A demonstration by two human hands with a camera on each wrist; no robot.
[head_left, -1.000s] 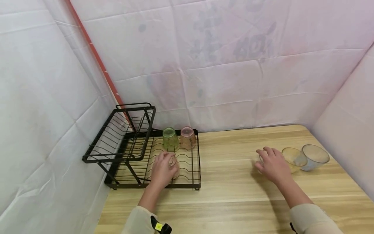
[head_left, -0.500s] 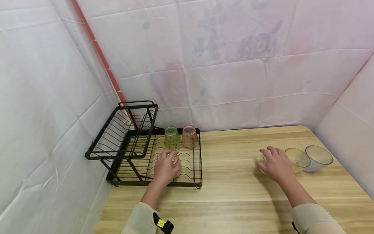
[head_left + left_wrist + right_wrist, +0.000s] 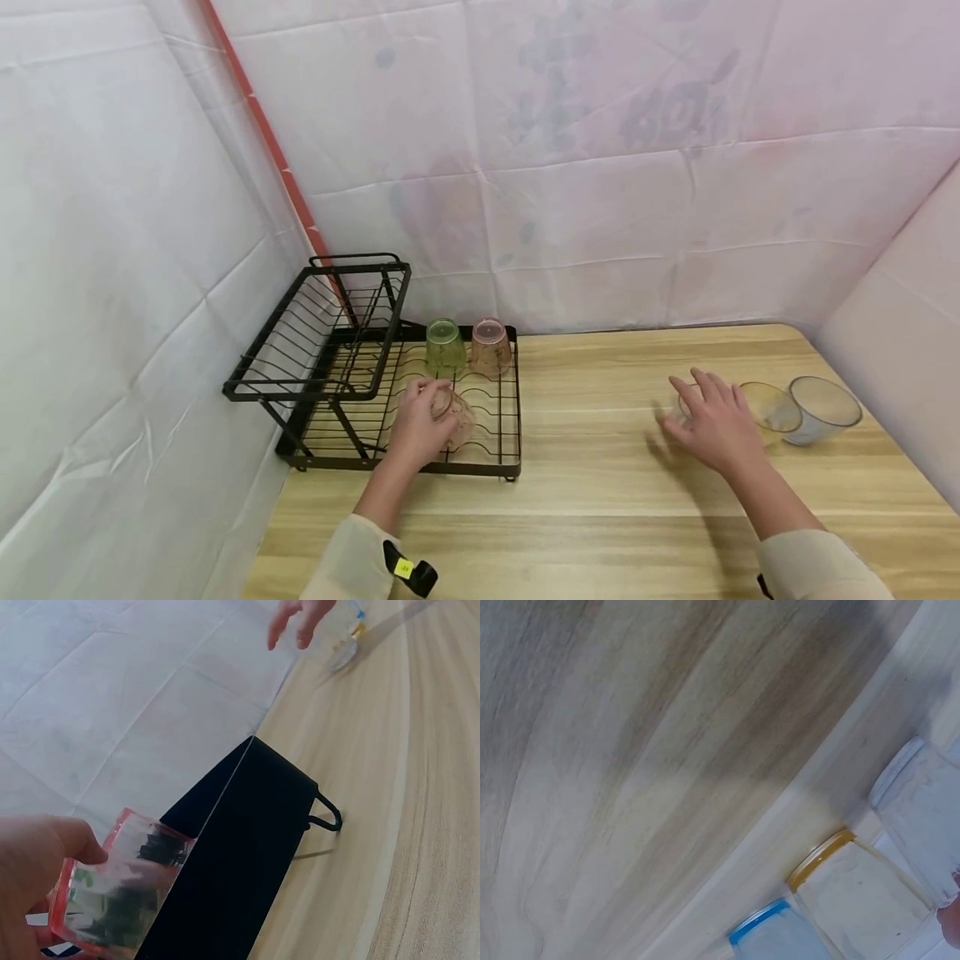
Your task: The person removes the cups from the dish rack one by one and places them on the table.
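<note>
I have the pink glass (image 3: 463,422) just below the centre of the head view, over the front of the lower tier of the rack, base up and leaning, its wider mouth toward the lower right. I can't tell from here whether its rim touches the wires.

The left grip (image 3: 422,421) is closed around the base end; the left wrist view shows the thumb lying along the wall. I judge the glass light but rigid, slick on its smooth sides and likely to chip if it knocks metal. I'd keep hold near the narrow base, press gently, and leave the rim free.

The black rack (image 3: 480,470) spans from left of centre to the middle of the frame. At its back stand a green glass (image 3: 446,352) and a second pink glass (image 3: 491,352), side by side and inverted.

Right of centre, the right grip (image 3: 716,425) is spread loosely about a clear glass (image 3: 922,814); a fingertip overlaps that glass at the right wrist view's edge, but I can't confirm contact. I'd take that one by opposite walls. Beyond it, a yellow glass (image 3: 765,408) and a blue-tinted glass (image 3: 819,417) stand mouth up on the wooden surface (image 3: 585,517).
</note>
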